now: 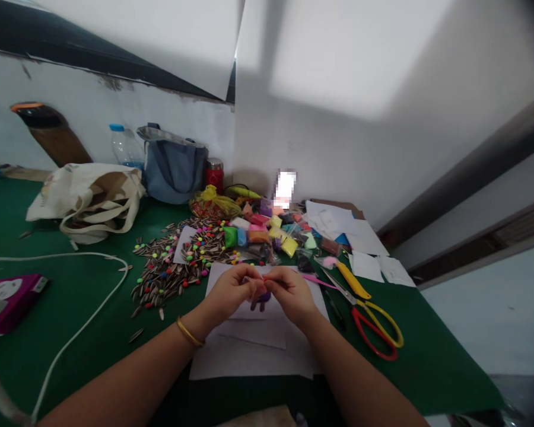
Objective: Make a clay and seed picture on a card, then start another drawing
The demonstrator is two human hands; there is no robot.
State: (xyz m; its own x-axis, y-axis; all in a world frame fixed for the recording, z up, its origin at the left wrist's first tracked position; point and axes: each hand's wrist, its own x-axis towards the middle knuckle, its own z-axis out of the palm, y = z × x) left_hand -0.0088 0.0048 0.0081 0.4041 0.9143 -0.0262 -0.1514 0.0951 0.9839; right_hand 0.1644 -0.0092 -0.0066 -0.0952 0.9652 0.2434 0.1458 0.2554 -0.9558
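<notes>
My left hand (235, 289) and my right hand (292, 292) meet over white paper sheets (249, 362), fingertips pinched close together. A tiny red piece (264, 277) shows between the fingertips, mostly hidden. Just under the fingers is a small purple figure (264, 297) with short brown legs, perhaps of modelling clay. The fingers cover its upper part, and I cannot tell which hand bears it. Right of my right hand lie a pink stick (318, 280), a black pen (335, 309) and scissors (368, 317) with red and yellow handles.
Sunflower seeds (160, 287) mixed with coloured beads spread left of the paper. Behind are several bagged clay packets (258, 236) and a bright phone screen (285, 188). A yellow cutter (352, 280) lies right; a white cable (84, 325), purple tissue pack (15, 302) and bags (173, 169) left.
</notes>
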